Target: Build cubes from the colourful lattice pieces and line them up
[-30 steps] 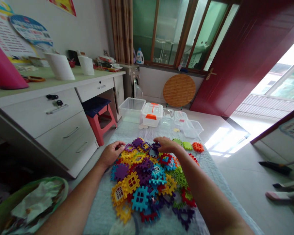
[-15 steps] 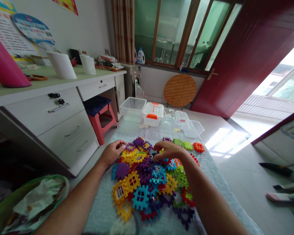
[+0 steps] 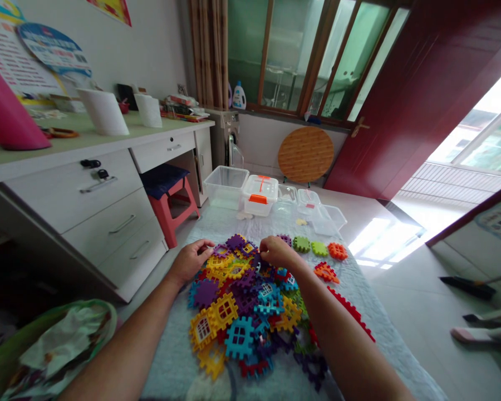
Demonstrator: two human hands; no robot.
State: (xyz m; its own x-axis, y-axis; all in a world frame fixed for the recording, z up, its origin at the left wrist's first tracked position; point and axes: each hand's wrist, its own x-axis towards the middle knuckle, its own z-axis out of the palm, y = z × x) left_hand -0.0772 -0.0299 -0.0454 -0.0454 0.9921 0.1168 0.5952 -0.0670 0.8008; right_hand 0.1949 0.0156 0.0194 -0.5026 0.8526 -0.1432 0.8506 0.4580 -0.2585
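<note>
A heap of toothed plastic building pieces lies on the cloth-covered table, with yellow [image 3: 224, 311], blue [image 3: 239, 337] and purple [image 3: 206, 293] ones among them. My left hand [image 3: 191, 259] rests at the heap's far left edge, its fingers bent near a purple window piece [image 3: 222, 250]. At the far right side of the heap, my right hand [image 3: 277, 252] has its fingers drawn together over dark pieces; what they hold, if anything, is hidden. Beyond it sit a dark green piece [image 3: 301, 244], a light green piece [image 3: 319, 249] and an orange-red stack [image 3: 337, 251]. Orange pieces [image 3: 326, 272] and a red row [image 3: 353, 313] lie to the right.
Clear plastic boxes [image 3: 226, 189] and a lidded box with orange clips [image 3: 260, 195] stand at the table's far end. A red stool [image 3: 171, 203] and white drawers [image 3: 117, 223] are on the left, with a waste bin [image 3: 62, 345] at lower left.
My right hand has moved slightly left, its fingers closing downward and its forearm shifting left. More of the orange pieces and red row now shows. My left hand has stayed in place.
</note>
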